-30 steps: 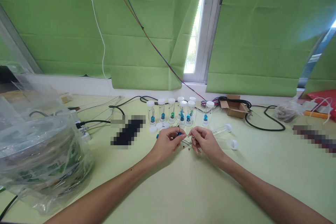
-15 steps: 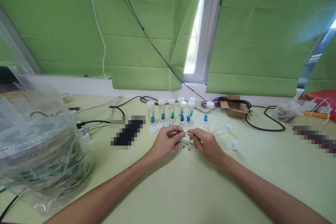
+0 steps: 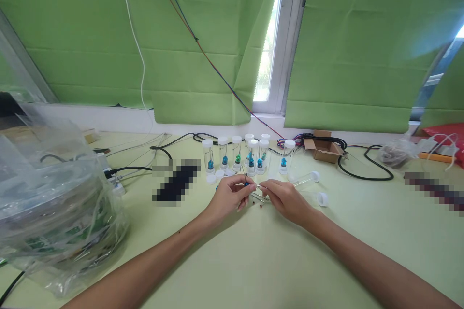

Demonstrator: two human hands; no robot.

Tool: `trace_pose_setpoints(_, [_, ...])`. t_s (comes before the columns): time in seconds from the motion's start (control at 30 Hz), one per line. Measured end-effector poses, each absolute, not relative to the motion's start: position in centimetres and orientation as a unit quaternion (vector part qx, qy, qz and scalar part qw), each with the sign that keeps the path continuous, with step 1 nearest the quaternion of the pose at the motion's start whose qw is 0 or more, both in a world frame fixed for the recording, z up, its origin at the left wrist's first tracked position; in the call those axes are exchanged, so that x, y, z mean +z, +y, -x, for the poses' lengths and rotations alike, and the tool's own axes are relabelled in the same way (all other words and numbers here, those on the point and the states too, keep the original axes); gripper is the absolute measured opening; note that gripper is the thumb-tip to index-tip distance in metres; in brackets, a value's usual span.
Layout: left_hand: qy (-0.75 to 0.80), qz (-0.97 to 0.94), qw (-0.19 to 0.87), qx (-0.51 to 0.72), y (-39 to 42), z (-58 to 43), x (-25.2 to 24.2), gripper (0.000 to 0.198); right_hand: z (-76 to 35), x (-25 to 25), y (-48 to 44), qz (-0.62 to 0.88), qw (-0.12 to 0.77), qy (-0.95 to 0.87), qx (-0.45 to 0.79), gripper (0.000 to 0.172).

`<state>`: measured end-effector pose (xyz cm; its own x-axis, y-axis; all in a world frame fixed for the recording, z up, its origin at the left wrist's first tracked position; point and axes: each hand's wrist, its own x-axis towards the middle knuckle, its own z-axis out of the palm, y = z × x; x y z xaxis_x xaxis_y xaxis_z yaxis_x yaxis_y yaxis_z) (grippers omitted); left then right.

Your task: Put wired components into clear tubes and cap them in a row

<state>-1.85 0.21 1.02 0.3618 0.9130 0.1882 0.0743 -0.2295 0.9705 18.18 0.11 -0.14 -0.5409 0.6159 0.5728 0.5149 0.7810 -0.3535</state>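
Between its thumb and fingers, my left hand (image 3: 232, 195) pinches a small blue part with thin dark wires (image 3: 247, 183). Its exact kind is too small to tell. Close beside it, my right hand (image 3: 284, 198) is closed on a thin, light-coloured rod (image 3: 258, 187), whose tip points at the blue part. Below the fingertips, a few thin metal rods (image 3: 258, 197) lie on the table, with tiny brown bits (image 3: 261, 205) near them. Just beyond my hands stand several clear tubes (image 3: 237, 152) with white caps, holding small blue or green pieces.
On the right lie clear tubes with white ends (image 3: 322, 199). Loose white caps (image 3: 212, 179) sit left of my hands. A plastic-wrapped reel (image 3: 65, 212) fills the left side. Behind are black cables (image 3: 366, 164) and a small open cardboard box (image 3: 326, 151).
My right hand has shifted very slightly toward the left hand, its fingers more closed around the rod. The left hand keeps its pinch in nearly the same place.
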Motion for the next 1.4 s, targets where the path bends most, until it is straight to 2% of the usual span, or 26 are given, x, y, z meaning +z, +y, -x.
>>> trace_pose_setpoints(0.3, [0.385,-0.674,0.464,0.427,0.1,1.8,0.9,0.028,-17.5,0.1,-0.5,0.363,0.398,-0.815,0.214,0.040])
trace_pose_setpoints(0.67, [0.411,-0.701,0.389,0.433,-0.4,1.6,1.4,0.026,-16.4,0.2,-0.6,0.367,0.403,-0.642,0.539,0.046])
trace_pose_setpoints(0.9, [0.407,-0.717,0.366,0.432,-0.3,1.6,1.1,0.025,-16.3,1.2,-1.1,0.349,0.380,-0.497,0.698,0.039])
trace_pose_setpoints(1.13, [0.402,-0.723,0.356,0.434,-0.4,1.5,1.2,0.023,-16.2,1.4,-1.1,0.337,0.370,-0.420,0.757,0.035])
trace_pose_setpoints(1.4, [0.399,-0.696,0.420,0.424,-0.1,1.6,1.3,0.027,-15.7,0.7,-1.1,0.366,0.398,-0.485,0.687,0.051])
